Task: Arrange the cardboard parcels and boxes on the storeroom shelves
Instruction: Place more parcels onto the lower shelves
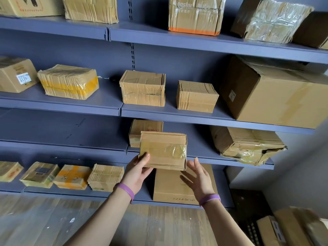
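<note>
The blue-grey metal shelving (67, 128) fills nearly the whole frame, four levels of it, most already carrying taped cardboard parcels. The biggest is a large plain carton (276, 96) at centre right on the second level. Under it, on the third level, lies a crushed, tape-wrapped parcel (246, 144). A flat carton (170, 185) with handwriting on its near edge lies on the bottom level, lower centre.

A few more boxes (284, 228) sit blurred on the floor at lower right, so by my reading the job is well along but not finished. Those look still to be shelved, and the left stretch of the third level is bare.

The parcel in hand, a small taped box (163, 150), is held in the air at centre frame, in front of the third level and partly covering another small box (142, 132) standing there. The left hand (140, 169) grips its lower left corner, thumb on the front face. The right hand (197, 174) is spread with straight fingers just beside the lower right corner. Whether it touches the cardboard I cannot tell. Each wrist wears a purple band (126, 190).
</note>
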### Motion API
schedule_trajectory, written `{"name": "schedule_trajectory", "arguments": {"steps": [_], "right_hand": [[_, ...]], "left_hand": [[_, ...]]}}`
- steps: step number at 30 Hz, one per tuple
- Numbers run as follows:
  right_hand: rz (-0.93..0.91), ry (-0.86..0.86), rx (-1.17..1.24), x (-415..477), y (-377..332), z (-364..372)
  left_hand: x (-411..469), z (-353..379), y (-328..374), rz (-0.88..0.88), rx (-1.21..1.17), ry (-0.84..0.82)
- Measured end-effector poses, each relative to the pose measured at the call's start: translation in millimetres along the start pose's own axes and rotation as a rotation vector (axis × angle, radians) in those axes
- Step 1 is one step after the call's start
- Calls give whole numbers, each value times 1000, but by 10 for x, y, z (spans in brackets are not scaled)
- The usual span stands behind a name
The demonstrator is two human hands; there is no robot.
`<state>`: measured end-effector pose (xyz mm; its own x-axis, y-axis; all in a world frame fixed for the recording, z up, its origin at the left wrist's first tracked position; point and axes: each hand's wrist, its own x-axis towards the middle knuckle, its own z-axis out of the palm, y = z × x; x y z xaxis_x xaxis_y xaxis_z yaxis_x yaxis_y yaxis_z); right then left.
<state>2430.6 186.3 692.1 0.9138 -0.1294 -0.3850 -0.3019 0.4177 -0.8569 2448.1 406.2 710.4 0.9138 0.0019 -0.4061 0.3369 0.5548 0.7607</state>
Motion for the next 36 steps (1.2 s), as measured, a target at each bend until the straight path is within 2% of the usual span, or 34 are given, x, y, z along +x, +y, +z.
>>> {"name": "schedule_trajectory", "arguments": {"steps": [6,9,12,16,22,26,32,36], "right_hand": [[176,78,37,47,55,-120],[190,30,118,52,66,-125],[159,-50,207,43,58,-107],[99,11,346,25,28,-120],[-7,84,266,18,45,-140],[-35,144,253,59,61,-145],[-61,164,278,90,77,-73],[-68,125,258,58,96,-15]], "left_hand": [[-49,-88,122,-116,-187,-37],[-69,-116,124,-141,-213,-48],[-81,-126,106,-142,-216,-52],[-80,-102,126,-163,-202,-64],[-53,-53,110,-131,-171,41],[-147,21,112,-167,-122,-21],[-116,7,36,-127,-14,-99],[-60,-18,-5,-25,18,-20]]}}
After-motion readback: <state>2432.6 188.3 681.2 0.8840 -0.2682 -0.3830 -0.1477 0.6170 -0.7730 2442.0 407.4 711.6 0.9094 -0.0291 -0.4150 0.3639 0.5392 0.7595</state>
